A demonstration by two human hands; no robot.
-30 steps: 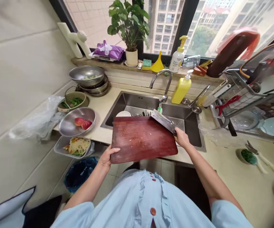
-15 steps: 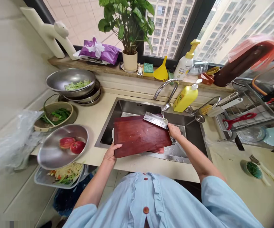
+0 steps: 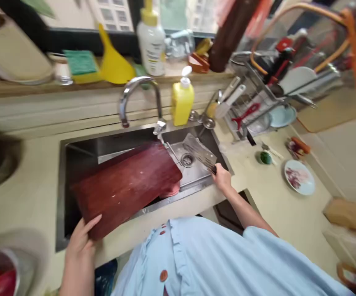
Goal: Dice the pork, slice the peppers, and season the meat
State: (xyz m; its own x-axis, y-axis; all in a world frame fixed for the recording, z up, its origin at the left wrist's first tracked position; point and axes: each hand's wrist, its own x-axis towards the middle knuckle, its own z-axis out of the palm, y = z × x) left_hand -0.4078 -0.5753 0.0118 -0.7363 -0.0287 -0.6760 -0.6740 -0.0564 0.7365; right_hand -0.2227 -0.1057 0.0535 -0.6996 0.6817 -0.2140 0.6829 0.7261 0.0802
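My left hand grips the near left corner of a dark red wooden cutting board, thumb on top. The board is held over the left part of the steel sink, tilted, with small pale bits on its face. A handle is wrapped in my right hand, which holds a cleaver with a broad blade, blurred by motion, above the right basin near the drain. A pink cloth-like thing shows partly under the board's right end.
A curved faucet rises behind the sink beside a yellow bottle. To the right stand a dish rack, a small bowl of chopped greens and a white plate. A metal bowl with red contents sits lower left.
My view has swung to the right. The cleaver has moved off the board to over the right basin. The board has shifted left and tilted, still in my left hand.
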